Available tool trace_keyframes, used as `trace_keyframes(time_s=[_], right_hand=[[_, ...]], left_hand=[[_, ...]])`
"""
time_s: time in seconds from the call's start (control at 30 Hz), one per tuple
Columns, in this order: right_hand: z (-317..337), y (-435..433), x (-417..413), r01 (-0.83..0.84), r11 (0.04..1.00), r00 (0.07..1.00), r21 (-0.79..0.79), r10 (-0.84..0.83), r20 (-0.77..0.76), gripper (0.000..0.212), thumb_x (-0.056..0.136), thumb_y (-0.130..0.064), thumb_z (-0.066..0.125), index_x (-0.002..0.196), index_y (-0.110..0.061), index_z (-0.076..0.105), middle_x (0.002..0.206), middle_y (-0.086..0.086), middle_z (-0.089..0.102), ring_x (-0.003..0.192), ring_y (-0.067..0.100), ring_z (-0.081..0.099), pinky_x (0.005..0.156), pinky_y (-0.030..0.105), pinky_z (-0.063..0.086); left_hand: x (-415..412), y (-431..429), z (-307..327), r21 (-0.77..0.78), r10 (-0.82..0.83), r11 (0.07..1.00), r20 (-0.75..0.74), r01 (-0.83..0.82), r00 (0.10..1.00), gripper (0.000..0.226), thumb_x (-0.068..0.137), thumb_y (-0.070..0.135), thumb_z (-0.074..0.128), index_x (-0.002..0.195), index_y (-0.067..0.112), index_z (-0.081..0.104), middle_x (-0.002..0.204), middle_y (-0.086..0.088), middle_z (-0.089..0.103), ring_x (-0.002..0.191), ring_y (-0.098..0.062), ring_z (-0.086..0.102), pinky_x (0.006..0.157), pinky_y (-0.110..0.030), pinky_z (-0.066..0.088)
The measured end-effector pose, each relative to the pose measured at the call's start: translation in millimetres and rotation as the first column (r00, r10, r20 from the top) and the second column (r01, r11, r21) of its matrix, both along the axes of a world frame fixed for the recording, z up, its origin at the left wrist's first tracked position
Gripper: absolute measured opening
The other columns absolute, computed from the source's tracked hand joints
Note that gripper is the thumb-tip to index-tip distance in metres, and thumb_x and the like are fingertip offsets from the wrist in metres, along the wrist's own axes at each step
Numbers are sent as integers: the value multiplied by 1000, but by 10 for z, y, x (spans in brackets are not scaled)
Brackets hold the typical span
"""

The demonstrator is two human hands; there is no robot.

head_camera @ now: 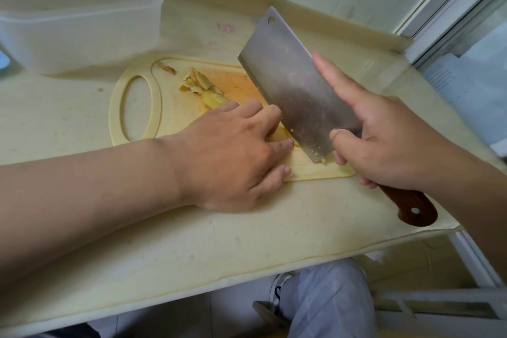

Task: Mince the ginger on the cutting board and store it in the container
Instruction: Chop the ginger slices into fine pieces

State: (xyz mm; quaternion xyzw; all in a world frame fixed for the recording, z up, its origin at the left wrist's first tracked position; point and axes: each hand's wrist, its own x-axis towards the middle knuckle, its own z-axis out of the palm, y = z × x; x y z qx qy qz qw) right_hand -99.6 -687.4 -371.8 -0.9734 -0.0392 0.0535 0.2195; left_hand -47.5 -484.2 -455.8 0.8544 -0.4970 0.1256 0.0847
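Right hand point(384, 143) gripping the cleaver point(296, 85), left hand point(233, 151) with curled fingers pinning the ginger point(216, 99) on the cutting board point(172, 121) (container point(82, 25) well apart), the person should keep fingertips tucked behind the knuckles.

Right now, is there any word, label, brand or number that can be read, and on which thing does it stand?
No text here can be read.
The red marks on the countertop: too blurred to read.
The cleaver blade: no brand shows.
The plastic container: no label shows.
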Motion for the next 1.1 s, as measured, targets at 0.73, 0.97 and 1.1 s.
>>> trace_keyframes(time_s=[0.73, 0.97, 1.1], right_hand=[[50, 186, 337, 86, 996, 984, 34, -91, 156, 96, 91, -4, 48, 158, -61, 11, 70, 5, 69, 42, 21, 64, 43, 35, 57], [30, 39, 87, 153, 967, 988, 202, -146, -50, 95, 94, 3, 47, 153, -68, 19, 63, 9, 69, 41, 22, 58, 40, 32, 50], [-45, -33, 64, 178, 956, 977, 234, -143, -160, 95, 95, 4, 45, 151, -69, 21, 58, 8, 65, 44, 27, 56, 38, 27, 44]], left_hand=[[-15, 22, -19, -54, 22, 998, 126, -15, 992, 61, 96, 52, 26, 124, 18, 68, 98, -13, 53, 84, -31, 48, 76, -44, 45], [-7, 7, -18, -142, -54, 986, 204, 84, 977, 41, 95, 40, 42, 72, 11, 59, 75, -11, 51, 63, -30, 45, 62, -39, 43], [4, 2, -45, -208, -68, 972, 200, 110, 977, 39, 93, 34, 47, 64, 10, 54, 68, -11, 48, 57, -29, 41, 56, -39, 43]])
